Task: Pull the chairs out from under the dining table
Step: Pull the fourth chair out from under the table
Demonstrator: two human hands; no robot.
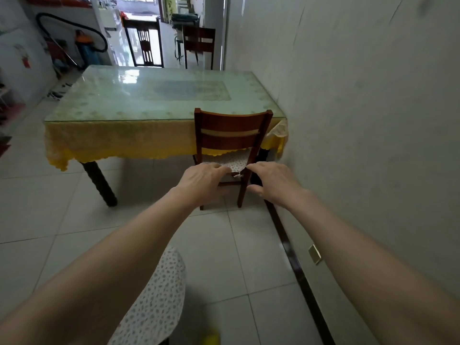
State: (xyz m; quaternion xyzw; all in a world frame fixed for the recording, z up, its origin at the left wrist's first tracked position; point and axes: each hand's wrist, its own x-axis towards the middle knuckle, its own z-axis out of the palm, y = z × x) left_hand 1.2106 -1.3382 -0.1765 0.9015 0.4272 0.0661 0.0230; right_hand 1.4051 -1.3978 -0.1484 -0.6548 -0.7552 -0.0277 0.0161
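A dark red wooden chair (232, 125) stands tucked at the near right end of the dining table (159, 95), its seat with a spotted cushion (231, 159) partly under the yellow tablecloth. My left hand (200, 179) and my right hand (272, 181) reach forward side by side in front of the chair, below its backrest. Both hands have loosely spread fingers and hold nothing. They hide part of the seat's rear edge and the left rear leg.
A white wall (361, 120) runs close along the right, with a dark skirting strip (293, 260) at the floor. Two more dark chairs (145, 43) (199, 44) stand beyond the table's far side. Clutter lines the left wall. Tiled floor lies on the left.
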